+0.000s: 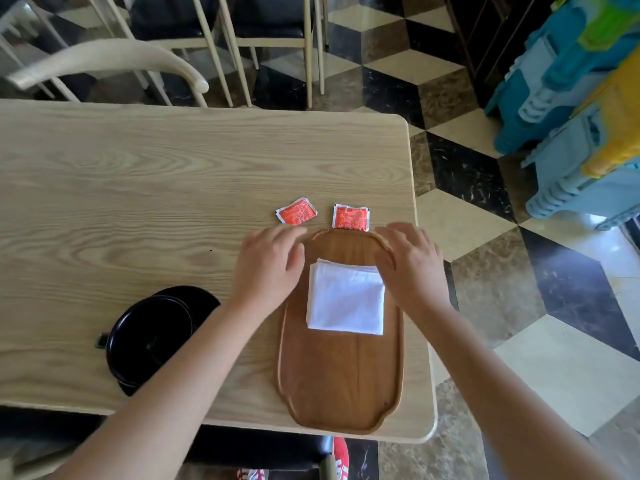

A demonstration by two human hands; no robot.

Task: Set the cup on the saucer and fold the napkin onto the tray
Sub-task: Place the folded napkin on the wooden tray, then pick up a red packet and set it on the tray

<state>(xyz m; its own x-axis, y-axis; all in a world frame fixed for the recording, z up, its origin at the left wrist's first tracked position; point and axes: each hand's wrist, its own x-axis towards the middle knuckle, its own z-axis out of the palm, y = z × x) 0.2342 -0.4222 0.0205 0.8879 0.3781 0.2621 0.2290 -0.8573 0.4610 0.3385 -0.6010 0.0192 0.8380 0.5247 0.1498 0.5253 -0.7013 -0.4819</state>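
Cup and saucer: glossy black round cup [152, 341] sat on black saucer [204, 299], far left on pale wood-grain tabletop [138, 185], near its front edge. Risk: left forearm passed just beside it; a careless sweep could knock it.
Left hand [268, 268]: grip apart, fingers spread, empty, over tray's left rim.
Packets: two small orange foil sachets [296, 211] lay just beyond tray; could be brushed away.
Napkin: white folded square cloth napkin [346, 299] lay on upper half of oblong brown wooden tray [339, 386]. Risk: layered far edge looked loose; could spring open.
Right hand [408, 261]: grip apart, empty, by napkin's far right corner.
Tray: overhung tabletop's front edge slightly; a push could tip it.
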